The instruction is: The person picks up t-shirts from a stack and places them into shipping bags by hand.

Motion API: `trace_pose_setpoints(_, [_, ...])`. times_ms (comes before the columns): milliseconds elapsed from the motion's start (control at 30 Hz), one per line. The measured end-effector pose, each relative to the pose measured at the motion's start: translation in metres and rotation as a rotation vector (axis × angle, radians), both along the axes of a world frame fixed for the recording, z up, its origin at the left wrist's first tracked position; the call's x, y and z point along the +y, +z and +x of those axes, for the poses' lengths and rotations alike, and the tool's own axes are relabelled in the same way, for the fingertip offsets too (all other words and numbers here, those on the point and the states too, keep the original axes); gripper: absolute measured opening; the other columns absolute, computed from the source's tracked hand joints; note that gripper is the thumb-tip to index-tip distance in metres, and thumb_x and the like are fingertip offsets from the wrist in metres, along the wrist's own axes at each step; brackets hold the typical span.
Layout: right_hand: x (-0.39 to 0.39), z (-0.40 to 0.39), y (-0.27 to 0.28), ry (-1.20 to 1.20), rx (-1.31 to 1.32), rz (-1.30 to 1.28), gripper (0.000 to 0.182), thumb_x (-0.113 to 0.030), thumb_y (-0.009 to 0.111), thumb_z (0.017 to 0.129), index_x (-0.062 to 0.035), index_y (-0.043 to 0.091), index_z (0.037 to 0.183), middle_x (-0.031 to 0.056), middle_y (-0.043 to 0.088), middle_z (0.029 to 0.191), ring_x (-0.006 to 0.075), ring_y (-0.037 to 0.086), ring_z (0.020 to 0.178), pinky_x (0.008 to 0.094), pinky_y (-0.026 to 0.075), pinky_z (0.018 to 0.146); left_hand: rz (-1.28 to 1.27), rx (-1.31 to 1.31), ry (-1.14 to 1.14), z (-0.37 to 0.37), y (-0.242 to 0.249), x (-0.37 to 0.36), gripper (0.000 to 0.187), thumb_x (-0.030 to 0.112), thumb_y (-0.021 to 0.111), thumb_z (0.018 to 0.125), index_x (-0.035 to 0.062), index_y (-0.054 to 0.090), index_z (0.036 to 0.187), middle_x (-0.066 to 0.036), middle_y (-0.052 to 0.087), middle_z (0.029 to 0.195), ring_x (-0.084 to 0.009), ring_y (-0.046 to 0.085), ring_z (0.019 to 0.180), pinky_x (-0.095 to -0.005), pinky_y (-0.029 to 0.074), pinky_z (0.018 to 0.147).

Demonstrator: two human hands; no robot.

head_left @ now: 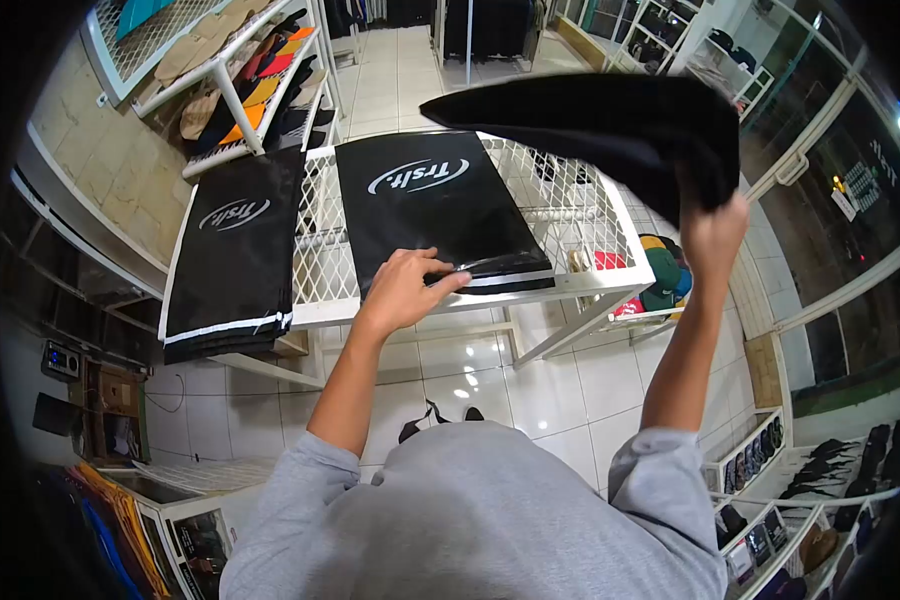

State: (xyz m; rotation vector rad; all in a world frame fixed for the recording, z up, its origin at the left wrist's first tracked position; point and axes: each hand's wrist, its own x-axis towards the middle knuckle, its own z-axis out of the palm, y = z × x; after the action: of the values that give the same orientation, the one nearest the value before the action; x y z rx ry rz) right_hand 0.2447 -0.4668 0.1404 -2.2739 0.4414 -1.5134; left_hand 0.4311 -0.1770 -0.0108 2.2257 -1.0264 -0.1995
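A black plastic bag (425, 205) with a white "Trslt." logo lies flat on the white mesh-top table (315, 268). At its near edge, by a pale strip, rests my left hand (407, 283), thumb and fingers stretched out on the plastic. Raised to the right, my right hand (712, 232) is closed around the end of a piece of black cloth (610, 125), which is folded long and blurred at its edges. The cloth's exact kind does not show. Left of the first bag lies a stack of similar black plastic bags (232, 250), hanging slightly over the table's front edge.
A rack of caps (260, 95) stands at the back left. More caps (660, 280) sit on a lower shelf at the table's right. Glass doors (820, 190) line the right side, and display shelves (800, 520) stand at the lower right. Hanging clothes (120, 530) are lower left.
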Motion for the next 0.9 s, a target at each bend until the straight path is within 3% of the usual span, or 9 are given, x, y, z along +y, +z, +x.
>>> trace_pose_setpoints(100, [0.012,-0.040,-0.085,-0.070,0.080,0.082,0.021,-0.013,0.075,0.087,0.0019,0.072,0.102,0.0196,0.072,0.092,0.0339,0.070,0.082,0.0365,0.052,0.076,0.021,0.054,-0.058,0.006,-0.002,0.005,0.032,0.035,0.077,0.086,0.0081,0.080,0.104,-0.016,0.068,0.127,-0.0330,0.056,0.123,-0.0407,0.045,0.105])
trace_pose_setpoints(167, [0.019,-0.064,-0.132,-0.092,0.242,0.178,0.024,-0.006,0.073,0.081,0.0027,0.070,0.104,0.0190,0.071,0.091,0.0379,0.068,0.082,0.0368,0.052,0.078,0.026,-0.103,-0.176,0.011,-0.005,0.009,0.030,0.032,0.078,0.084,0.0089,0.080,0.102,-0.016,0.069,0.126,-0.0329,0.056,0.125,-0.0418,0.046,0.105])
trace_pose_setpoints(233, [0.028,-0.074,-0.153,0.079,0.303,0.301,0.030,-0.005,0.072,0.084,0.0066,0.067,0.111,0.0168,0.073,0.098,0.0192,0.068,0.092,0.0326,0.051,0.085,-0.021,-0.105,-0.180,0.010,-0.006,0.008,0.024,0.025,0.081,0.080,0.0098,0.080,0.099,-0.014,0.070,0.124,-0.0324,0.058,0.121,-0.0412,0.048,0.101])
trace_pose_setpoints(267, [0.030,-0.076,-0.159,0.106,0.338,0.321,0.035,-0.001,0.069,0.081,0.0076,0.066,0.114,0.0165,0.072,0.101,0.0196,0.067,0.095,0.0322,0.051,0.087,-0.006,-0.084,-0.171,0.010,-0.002,0.008,0.023,0.024,0.082,0.079,0.0096,0.080,0.097,-0.012,0.071,0.122,-0.0318,0.059,0.120,-0.0415,0.047,0.102])
trace_pose_setpoints(500, [0.027,-0.066,-0.134,0.211,0.411,0.433,0.041,0.001,0.059,0.079,0.0086,0.063,0.119,0.0221,0.073,0.100,0.0264,0.070,0.094,0.0324,0.051,0.088,-0.105,-0.217,-0.201,0.011,-0.014,0.007,0.013,0.017,0.075,0.084,0.0049,0.077,0.088,-0.012,0.074,0.110,-0.0334,0.064,0.109,-0.0425,0.051,0.094])
trace_pose_setpoints(700, [0.001,-0.043,-0.099,0.080,0.025,0.323,0.033,0.000,0.053,0.078,0.0099,0.066,0.107,0.0208,0.071,0.088,0.0258,0.066,0.082,0.0341,0.050,0.082,-0.159,-0.122,-0.041,0.017,-0.013,-0.010,0.020,0.023,0.070,0.090,0.0028,0.071,0.092,-0.014,0.074,0.095,-0.0296,0.069,0.092,-0.0402,0.053,0.083])
trace_pose_setpoints(767, [-0.005,-0.049,-0.074,0.077,0.134,0.334,0.031,0.002,0.052,0.078,0.0096,0.067,0.104,0.0183,0.072,0.092,0.0224,0.065,0.087,0.0343,0.049,0.083,-0.246,0.103,0.062,0.021,-0.010,-0.022,0.023,0.025,0.070,0.090,0.0021,0.071,0.091,-0.014,0.074,0.085,-0.0279,0.071,0.080,-0.0378,0.054,0.077])
trace_pose_setpoints(800, [-0.012,-0.051,-0.066,0.093,0.137,0.277,0.031,0.002,0.052,0.078,0.0100,0.067,0.104,0.0166,0.072,0.092,0.0204,0.065,0.087,0.0334,0.049,0.082,-0.285,0.121,0.075,0.027,-0.014,-0.028,0.025,0.025,0.072,0.091,0.0002,0.071,0.091,-0.012,0.072,0.077,-0.0183,0.068,0.071,-0.0315,0.052,0.068])
trace_pose_setpoints(900, [0.001,-0.045,-0.033,0.154,0.033,0.197,0.030,0.004,0.052,0.080,0.0115,0.065,0.107,0.0125,0.072,0.093,0.0161,0.063,0.089,0.0303,0.049,0.082,-0.338,0.174,0.115,0.041,-0.020,-0.044,0.024,0.025,0.074,0.090,0.0010,0.072,0.090,-0.009,0.072,0.078,-0.0153,0.065,0.070,-0.0306,0.051,0.069])
